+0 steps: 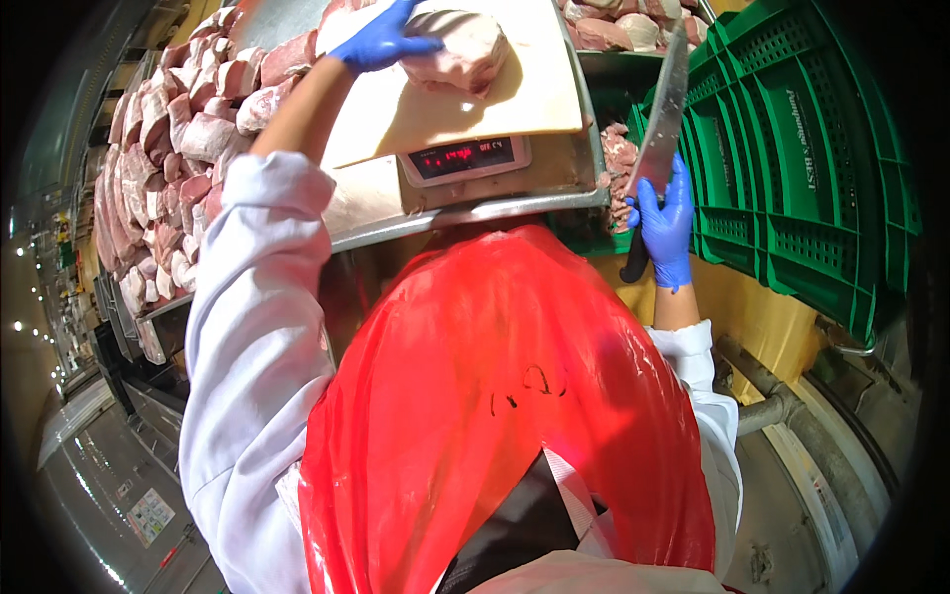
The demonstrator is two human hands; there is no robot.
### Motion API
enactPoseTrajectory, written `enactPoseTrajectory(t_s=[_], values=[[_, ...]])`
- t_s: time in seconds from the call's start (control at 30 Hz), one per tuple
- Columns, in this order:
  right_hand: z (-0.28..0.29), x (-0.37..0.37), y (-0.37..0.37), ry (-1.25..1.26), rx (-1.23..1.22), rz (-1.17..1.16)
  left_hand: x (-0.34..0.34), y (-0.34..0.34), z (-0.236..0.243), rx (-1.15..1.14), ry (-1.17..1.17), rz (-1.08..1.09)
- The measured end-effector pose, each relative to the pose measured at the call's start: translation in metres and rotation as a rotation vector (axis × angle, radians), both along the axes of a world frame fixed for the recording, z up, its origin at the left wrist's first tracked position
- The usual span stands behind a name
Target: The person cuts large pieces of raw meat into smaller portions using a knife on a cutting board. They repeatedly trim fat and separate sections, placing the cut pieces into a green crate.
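My left hand (384, 40), in a blue glove, is at the top of the view with its thumb stretched toward a thick pale-pink piece of meat (460, 57). The fingers look spread, though the upper edge cuts part of them off. The meat lies on a cream-coloured board (539, 104), which has a digital scale (465, 160) with a red display at its near edge. On the right, my blue-gloved right hand (665, 220) is closed around a large knife (661, 124), its broad blade pointing up and its black handle end showing below the hand.
Many meat pieces (188, 148) are heaped on the left. Green plastic crates (782, 148) stand on the right, and small meat scraps (618, 163) lie beside the knife. More meat (633, 25) is at the far right. A metal table edge (465, 213) runs before my red apron (495, 396).
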State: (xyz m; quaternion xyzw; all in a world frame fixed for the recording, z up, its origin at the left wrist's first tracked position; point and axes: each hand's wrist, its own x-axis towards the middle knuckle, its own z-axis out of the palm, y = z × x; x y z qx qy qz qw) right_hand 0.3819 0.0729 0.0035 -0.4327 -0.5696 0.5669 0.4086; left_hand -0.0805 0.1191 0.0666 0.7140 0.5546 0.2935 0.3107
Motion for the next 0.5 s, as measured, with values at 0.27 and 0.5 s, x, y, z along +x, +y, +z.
enactPoseTrajectory(t_s=[0.27, 0.5], values=[[0.02, -0.145, 0.068, 0.298, -0.054, 0.151, -0.022, -0.014, -0.084, 0.002, -0.954, 0.673], [-0.005, -0.224, 0.131, 0.514, -0.201, 0.221, 0.011, -0.01, -0.094, -0.055, -1.079, 0.69]])
